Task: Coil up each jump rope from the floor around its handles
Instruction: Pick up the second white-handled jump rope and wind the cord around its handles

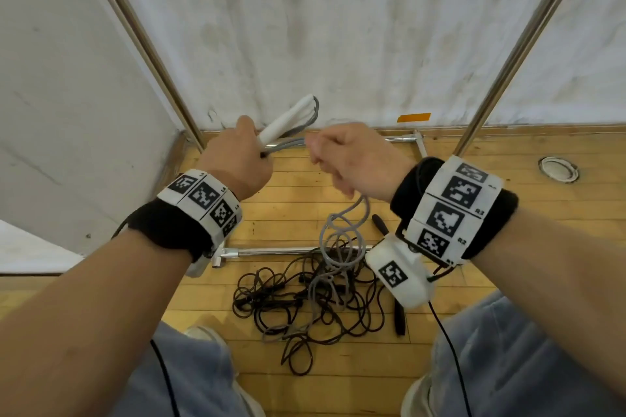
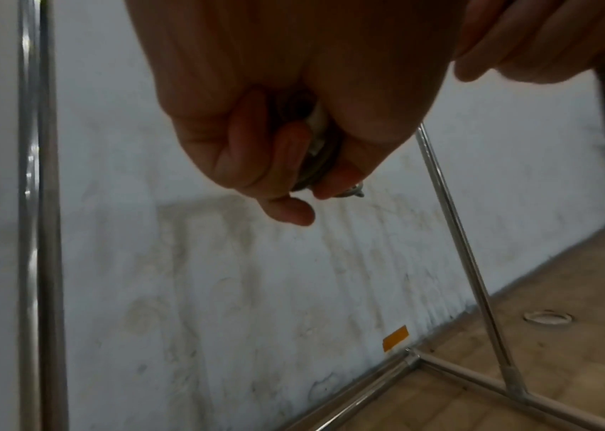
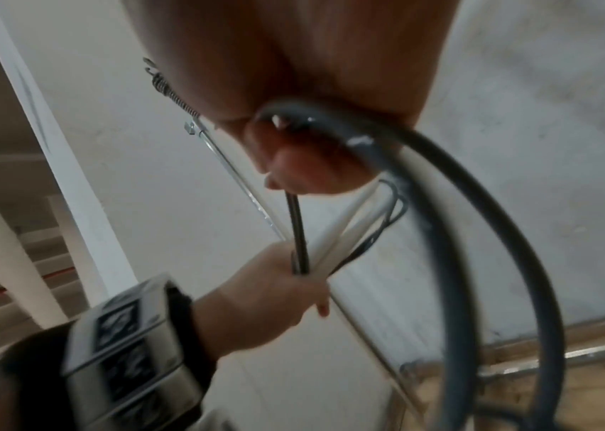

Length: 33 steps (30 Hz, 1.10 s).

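My left hand grips the two white handles of a grey jump rope, held together and pointing up to the right, with a few grey turns lying along them. My right hand, just right of the handles, is closed around the grey rope, which hangs down from it to the floor. The right wrist view shows the grey rope curving out of my right fist, and my left hand around the white handles. A black jump rope lies tangled on the wooden floor, its black handles beside it.
A metal frame stands around the spot: slanted poles left and right, and bars on the floor. A white wall with orange tape is close ahead. A round floor socket sits right. My knees fill the bottom.
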{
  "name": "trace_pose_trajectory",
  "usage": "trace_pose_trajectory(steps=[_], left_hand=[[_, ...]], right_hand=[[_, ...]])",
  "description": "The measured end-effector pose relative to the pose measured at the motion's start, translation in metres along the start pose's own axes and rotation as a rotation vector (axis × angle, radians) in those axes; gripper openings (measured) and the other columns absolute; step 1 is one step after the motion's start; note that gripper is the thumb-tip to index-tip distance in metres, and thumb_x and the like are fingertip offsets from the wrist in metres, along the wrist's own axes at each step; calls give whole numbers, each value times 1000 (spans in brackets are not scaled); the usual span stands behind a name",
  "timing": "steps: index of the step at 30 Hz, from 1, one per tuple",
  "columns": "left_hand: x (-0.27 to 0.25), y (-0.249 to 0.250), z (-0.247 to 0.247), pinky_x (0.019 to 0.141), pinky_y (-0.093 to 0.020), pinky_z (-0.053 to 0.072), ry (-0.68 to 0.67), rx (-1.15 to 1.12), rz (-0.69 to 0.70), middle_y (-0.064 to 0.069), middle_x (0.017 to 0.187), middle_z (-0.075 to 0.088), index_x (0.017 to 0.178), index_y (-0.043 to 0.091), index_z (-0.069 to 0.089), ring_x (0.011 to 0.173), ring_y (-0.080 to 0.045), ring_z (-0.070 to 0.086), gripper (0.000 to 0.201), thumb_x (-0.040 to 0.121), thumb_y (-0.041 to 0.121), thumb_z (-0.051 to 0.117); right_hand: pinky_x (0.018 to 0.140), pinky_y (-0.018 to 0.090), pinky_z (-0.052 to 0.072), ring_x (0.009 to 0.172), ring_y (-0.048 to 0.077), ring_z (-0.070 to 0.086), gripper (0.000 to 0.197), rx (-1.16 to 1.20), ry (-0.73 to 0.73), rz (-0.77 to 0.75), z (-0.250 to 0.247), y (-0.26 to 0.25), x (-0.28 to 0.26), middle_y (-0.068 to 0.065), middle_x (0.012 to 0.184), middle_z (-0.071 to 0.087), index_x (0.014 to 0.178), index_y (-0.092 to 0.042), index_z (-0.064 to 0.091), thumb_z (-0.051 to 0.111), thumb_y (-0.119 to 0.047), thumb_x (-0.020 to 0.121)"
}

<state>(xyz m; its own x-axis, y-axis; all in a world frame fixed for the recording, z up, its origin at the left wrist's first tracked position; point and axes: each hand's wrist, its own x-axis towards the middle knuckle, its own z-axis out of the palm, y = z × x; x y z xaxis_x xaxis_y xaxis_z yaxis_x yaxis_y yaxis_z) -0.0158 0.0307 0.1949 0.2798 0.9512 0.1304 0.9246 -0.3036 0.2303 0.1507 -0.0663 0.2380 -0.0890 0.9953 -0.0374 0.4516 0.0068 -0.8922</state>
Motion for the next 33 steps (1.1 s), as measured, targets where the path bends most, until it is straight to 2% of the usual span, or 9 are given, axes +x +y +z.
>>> trace_pose_trajectory(steps=[2,5,8,12,18,22,26,28,33], left_hand=[[-4,5,4,52,-29,38,-77,55,46,3,72,44,100,17,39,60,-18,47,24,87,28,55],[-12,18,8,46,-27,29,-179,96,118,2,74,47,95,20,41,59,-11,43,18,86,29,54],[-20,27,5,48,-26,29,-267,20,247,5,71,51,89,23,49,61,-9,46,10,83,27,56],[-29,30,-9,48,-26,26,-309,-128,398,4,63,52,82,19,53,57,-10,47,8,80,23,59],[-38,36,-31,48,-30,28,-222,-352,491,3,59,50,82,9,55,53,-12,45,26,72,32,46],[-41,36,-38,56,-39,40,-121,-532,450,-8,68,57,93,6,56,62,-25,52,32,71,28,51],[-41,36,-42,52,-40,41,0,-725,342,-7,65,55,89,20,40,56,-25,50,24,72,25,56],[-39,35,-43,50,-42,41,3,-842,299,-7,63,56,85,25,38,56,-28,50,22,72,22,55],[-28,32,-41,51,-34,40,-39,-1049,113,9,54,59,81,24,37,60,-24,53,21,70,21,54]], right_hand=[[43,18,29,39,6,34,38,-186,118,-27,-11,3,6,-2,55,40,67,-14,54,41,-30,99],[58,29,35,60,17,46,41,-536,226,-119,-22,8,12,3,64,52,75,-7,59,38,-33,99],[61,33,35,64,22,47,43,-626,301,-99,-34,17,17,2,62,50,68,-12,53,41,-42,97],[53,29,32,52,17,38,54,-493,301,-35,-56,23,23,2,55,38,64,-2,53,57,-51,86],[44,17,25,43,11,26,49,-153,130,88,-69,23,20,1,52,29,58,-9,40,60,-44,86],[45,8,37,52,6,40,32,58,67,193,-51,25,26,-4,64,45,65,-17,44,50,-6,94],[43,23,29,42,12,31,46,-43,26,109,-23,31,25,-4,46,40,52,-18,44,54,-45,87],[43,22,30,42,13,30,55,-49,-12,109,-9,31,25,-3,46,38,51,-19,44,47,-65,81],[41,22,23,41,13,23,59,122,-145,237,7,28,27,-5,46,31,50,-22,32,32,-65,90]])
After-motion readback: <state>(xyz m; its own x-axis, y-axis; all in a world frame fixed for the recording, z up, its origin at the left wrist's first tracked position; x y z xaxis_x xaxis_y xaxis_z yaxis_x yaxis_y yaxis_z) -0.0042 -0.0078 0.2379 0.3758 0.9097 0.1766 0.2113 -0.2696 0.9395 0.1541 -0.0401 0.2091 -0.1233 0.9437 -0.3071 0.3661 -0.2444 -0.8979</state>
